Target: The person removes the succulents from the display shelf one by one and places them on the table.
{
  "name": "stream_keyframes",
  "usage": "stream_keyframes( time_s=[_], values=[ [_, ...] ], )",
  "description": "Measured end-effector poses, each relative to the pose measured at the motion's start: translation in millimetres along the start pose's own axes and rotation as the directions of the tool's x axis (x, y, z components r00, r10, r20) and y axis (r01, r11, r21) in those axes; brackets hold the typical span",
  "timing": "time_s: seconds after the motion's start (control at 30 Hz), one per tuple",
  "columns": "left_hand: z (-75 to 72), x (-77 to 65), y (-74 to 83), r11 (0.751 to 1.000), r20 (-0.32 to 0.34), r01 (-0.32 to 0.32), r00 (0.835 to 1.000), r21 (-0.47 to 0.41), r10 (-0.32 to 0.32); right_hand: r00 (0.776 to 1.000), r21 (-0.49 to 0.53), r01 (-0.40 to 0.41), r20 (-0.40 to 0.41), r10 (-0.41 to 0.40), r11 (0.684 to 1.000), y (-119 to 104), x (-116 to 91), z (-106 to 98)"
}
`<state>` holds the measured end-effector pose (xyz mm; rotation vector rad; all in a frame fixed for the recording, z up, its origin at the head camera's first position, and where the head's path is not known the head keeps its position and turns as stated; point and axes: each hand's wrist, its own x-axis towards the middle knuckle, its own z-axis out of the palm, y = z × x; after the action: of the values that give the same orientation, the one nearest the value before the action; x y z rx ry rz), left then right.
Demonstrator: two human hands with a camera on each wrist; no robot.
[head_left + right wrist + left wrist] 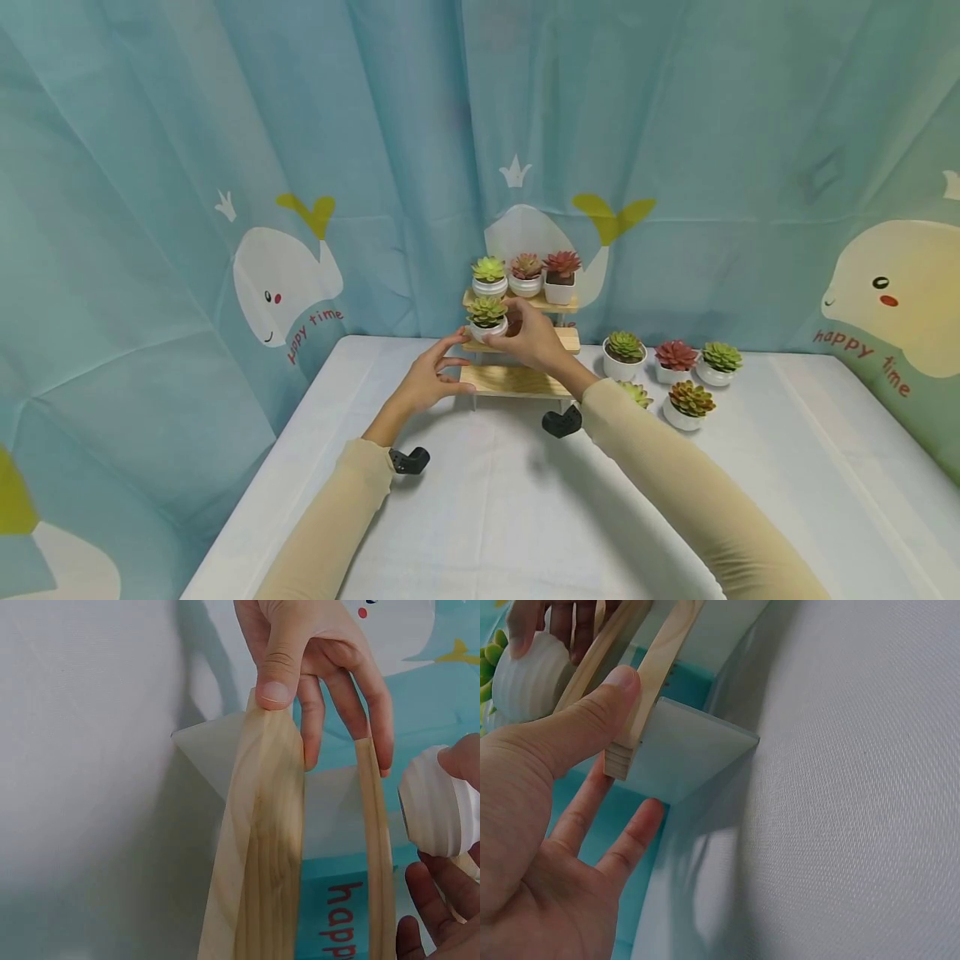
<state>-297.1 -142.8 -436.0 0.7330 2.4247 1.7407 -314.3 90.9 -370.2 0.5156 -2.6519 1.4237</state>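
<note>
A small white pot with a green succulent (487,313) is pinched between the thumb and fingers of my right hand (537,335). Its ribbed white pot (439,802) hovers just over the left end of the middle shelf (379,877), a narrow gap between them. My left hand (427,382) holds the left end of the tiered wooden plant stand (513,380). The left thumb (604,705) presses on the bottom shelf, while fingers reach its underside and the middle shelf's end. On the top shelf stand three potted succulents: yellow-green (489,273), pinkish (526,272) and dark red (561,275).
Several more potted succulents stand on the white table right of the stand, including a green one (624,354), a red one (676,358) and a red-tipped one (688,403). My right sleeve (675,467) partly covers another. A blue whale-print curtain (405,250) hangs close behind.
</note>
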Motion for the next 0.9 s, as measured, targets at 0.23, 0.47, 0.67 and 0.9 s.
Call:
stream_keyframes(
  time_s=[0.23, 0.47, 0.67, 0.9],
  values=[
    [-0.2, -0.1, -1.2, 1.000, -0.001, 0.001, 1.000, -0.010, -0.001, 0.999, 0.014, 0.031, 0.013, -0.031, 0.999, -3, -2, -5],
    [-1.0, -0.6, -1.7, 1.000, -0.008, 0.003, 1.000, -0.006, -0.003, 0.998, 0.057, 0.063, 0.005, -0.063, 0.996, -8, -3, -10],
    [-0.8, -1.5, -0.3, 1.000, -0.003, 0.003, 1.000, -0.007, -0.003, 0.998, 0.062, 0.060, 0.002, -0.060, 0.996, -10, -5, -12],
    [-0.4, -0.9, -0.6, 1.000, -0.001, -0.005, 1.000, -0.009, 0.005, 0.999, 0.055, 0.038, 0.011, -0.038, 0.998, -8, -9, -21]
  ],
)
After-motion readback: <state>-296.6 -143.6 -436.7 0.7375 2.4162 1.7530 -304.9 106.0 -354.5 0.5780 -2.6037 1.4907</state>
